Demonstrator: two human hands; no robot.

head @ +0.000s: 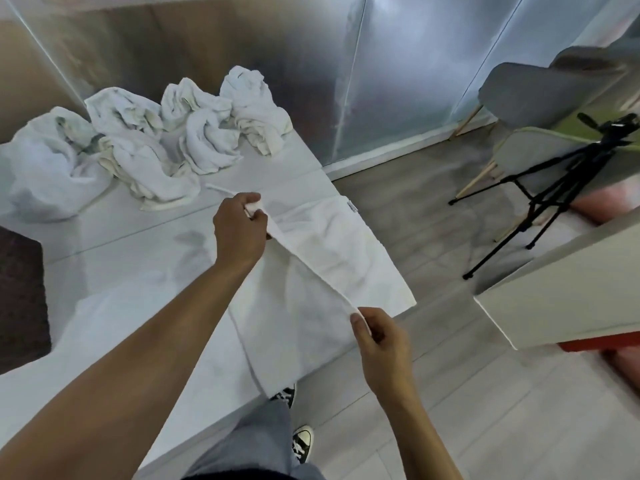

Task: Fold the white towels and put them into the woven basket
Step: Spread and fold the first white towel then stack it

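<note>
A white towel (332,258) lies spread over the right corner of the white table (138,306), its near part hanging past the table's edge. My left hand (239,226) pinches one corner of it, lifted above the table. My right hand (381,344) pinches the corner at the other end of the same edge, out past the table's side. That edge runs taut between my two hands. Several crumpled white towels (207,133) are heaped at the far end of the table. No woven basket is in view.
A black camera tripod (540,199) and two grey chairs (530,95) stand on the grey floor to the right. A white board or tabletop (568,282) juts in at the right. A shiny panelled wall (398,71) runs behind the table. My shoes (301,441) are below.
</note>
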